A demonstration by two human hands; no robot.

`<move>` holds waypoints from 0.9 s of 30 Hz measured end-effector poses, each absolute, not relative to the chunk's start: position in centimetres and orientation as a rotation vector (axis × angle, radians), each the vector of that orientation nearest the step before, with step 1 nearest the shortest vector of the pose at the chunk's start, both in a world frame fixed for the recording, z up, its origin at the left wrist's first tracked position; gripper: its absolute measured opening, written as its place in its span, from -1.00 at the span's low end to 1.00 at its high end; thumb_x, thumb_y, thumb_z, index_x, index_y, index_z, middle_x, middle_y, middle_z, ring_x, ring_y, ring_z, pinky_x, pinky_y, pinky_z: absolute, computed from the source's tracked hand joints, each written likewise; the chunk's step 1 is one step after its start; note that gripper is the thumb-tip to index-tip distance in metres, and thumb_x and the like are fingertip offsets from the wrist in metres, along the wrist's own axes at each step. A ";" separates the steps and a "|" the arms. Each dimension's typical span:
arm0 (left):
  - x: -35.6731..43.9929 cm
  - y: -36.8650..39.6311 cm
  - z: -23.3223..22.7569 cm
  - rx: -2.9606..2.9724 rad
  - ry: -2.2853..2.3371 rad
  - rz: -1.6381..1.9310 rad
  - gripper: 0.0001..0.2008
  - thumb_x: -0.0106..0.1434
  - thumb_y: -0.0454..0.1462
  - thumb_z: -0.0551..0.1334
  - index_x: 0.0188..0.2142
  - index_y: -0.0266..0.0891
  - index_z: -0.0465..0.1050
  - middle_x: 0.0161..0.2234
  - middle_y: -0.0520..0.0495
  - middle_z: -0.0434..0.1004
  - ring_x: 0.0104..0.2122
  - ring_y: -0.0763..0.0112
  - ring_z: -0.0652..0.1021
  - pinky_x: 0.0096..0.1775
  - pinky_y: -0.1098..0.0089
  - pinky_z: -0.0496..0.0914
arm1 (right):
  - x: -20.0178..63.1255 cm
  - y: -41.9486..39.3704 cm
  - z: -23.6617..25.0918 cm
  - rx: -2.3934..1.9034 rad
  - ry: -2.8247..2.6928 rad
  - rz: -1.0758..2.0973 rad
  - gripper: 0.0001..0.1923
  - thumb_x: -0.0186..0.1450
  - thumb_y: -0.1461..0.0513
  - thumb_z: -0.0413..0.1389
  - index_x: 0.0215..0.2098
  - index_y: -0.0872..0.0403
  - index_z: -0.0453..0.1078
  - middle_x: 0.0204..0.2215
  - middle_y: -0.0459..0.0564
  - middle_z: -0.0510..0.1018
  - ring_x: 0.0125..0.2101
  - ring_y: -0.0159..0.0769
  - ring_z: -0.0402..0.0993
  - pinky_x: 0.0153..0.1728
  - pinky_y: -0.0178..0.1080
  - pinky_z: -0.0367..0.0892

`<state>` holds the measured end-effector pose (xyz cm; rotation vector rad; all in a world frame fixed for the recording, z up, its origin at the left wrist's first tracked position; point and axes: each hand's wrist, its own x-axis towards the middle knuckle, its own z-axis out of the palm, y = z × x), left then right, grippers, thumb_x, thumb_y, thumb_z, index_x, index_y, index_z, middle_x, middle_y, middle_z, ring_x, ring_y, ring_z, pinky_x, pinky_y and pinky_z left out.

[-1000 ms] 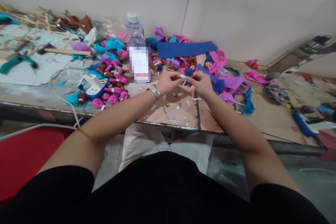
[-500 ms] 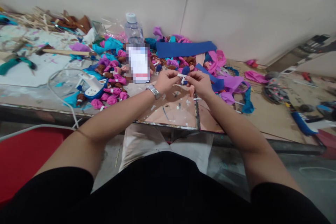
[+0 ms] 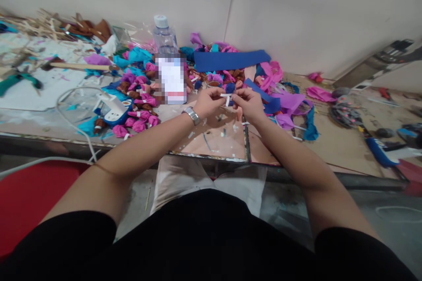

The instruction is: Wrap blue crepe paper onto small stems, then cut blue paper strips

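Close together over the front of the workbench, both my hands pinch at a small white strip (image 3: 227, 96), whose material I cannot make out. My left hand (image 3: 210, 102) is closed on its left end, thumb against forefinger. Its right side is between the closed fingertips of my right hand (image 3: 249, 105). One white piece hangs down between the fingers in a T shape. Just behind the strip is a dark blue bunched ball (image 3: 230, 88), partly covered by the fingers. Several pink, brown and blue knotted cloth-like bundles (image 3: 140, 118) lie left of my hands.
A phone (image 3: 172, 80) leans on a water bottle (image 3: 165, 39) behind my left hand. Blue strips (image 3: 232, 60) and purple pieces (image 3: 292, 102) lie behind and to the right. Leftward are a power strip (image 3: 115, 116), a hammer (image 3: 81, 66) and green-handled pliers (image 3: 15, 82).
The white strip has turned a little between my fingertips, and its hanging part shows more plainly. Both hands stay nearly in place; the view has shifted slightly.
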<state>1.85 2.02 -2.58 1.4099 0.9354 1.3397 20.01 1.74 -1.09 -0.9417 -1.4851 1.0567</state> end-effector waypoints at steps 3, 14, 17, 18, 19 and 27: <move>1.9 1.9 -2.5 1.428 0.922 1.316 -0.78 0.05 -0.26 0.46 -0.38 -0.24 0.46 -0.45 0.01 0.58 -0.41 0.41 0.59 -0.29 0.38 0.49 | 20.0 1.6 -1.0 -0.957 -1.510 1.037 -0.50 0.04 -0.17 0.45 -0.38 0.02 0.50 -0.53 -0.15 0.53 -0.58 -0.41 0.41 -0.48 -0.27 0.45; 1.6 1.4 -1.7 1.496 0.888 1.378 -0.79 0.05 -0.29 0.39 -0.46 -0.21 0.35 -0.52 0.09 0.42 -0.48 0.48 0.46 -0.34 0.41 0.41 | 20.2 1.2 -1.2 -0.893 -1.680 0.977 -0.42 0.01 -0.10 0.52 -0.19 0.03 0.51 -0.35 -0.13 0.57 -0.48 -0.42 0.47 -0.47 -0.34 0.40; 1.6 1.5 -1.6 1.475 0.904 1.369 -0.80 0.05 -0.29 0.40 -0.41 -0.21 0.39 -0.51 0.10 0.42 -0.47 0.47 0.47 -0.33 0.41 0.42 | 20.2 1.2 -1.2 -0.917 -1.699 0.924 -0.40 0.02 -0.10 0.51 -0.15 0.04 0.50 -0.34 -0.13 0.55 -0.51 -0.45 0.43 -0.50 -0.34 0.35; 1.6 1.5 -1.7 1.469 0.905 1.361 -0.79 0.05 -0.28 0.41 -0.41 -0.21 0.39 -0.51 0.10 0.43 -0.46 0.46 0.48 -0.32 0.40 0.43 | 20.2 1.2 -1.2 -0.928 -1.703 0.912 -0.40 0.04 -0.11 0.49 -0.14 0.04 0.50 -0.33 -0.12 0.55 -0.51 -0.44 0.42 -0.51 -0.34 0.35; 1.7 1.6 -1.8 1.461 0.901 1.352 -0.77 0.05 -0.27 0.42 -0.40 -0.20 0.38 -0.51 0.09 0.44 -0.46 0.45 0.49 -0.31 0.39 0.44 | 20.2 1.2 -1.3 -0.937 -1.706 0.900 -0.41 0.06 -0.13 0.47 -0.14 0.03 0.49 -0.32 -0.11 0.55 -0.51 -0.44 0.42 -0.50 -0.33 0.35; 1.6 1.7 -1.9 1.472 0.909 1.379 -0.73 0.09 -0.19 0.46 -0.41 -0.20 0.38 -0.50 0.07 0.45 -0.46 0.46 0.49 -0.33 0.40 0.42 | 20.5 0.8 -0.9 -0.897 -1.773 0.900 -0.25 0.05 -0.15 0.48 0.08 -0.07 0.40 -0.07 -0.01 0.56 -0.47 -0.40 0.45 -0.46 -0.27 0.41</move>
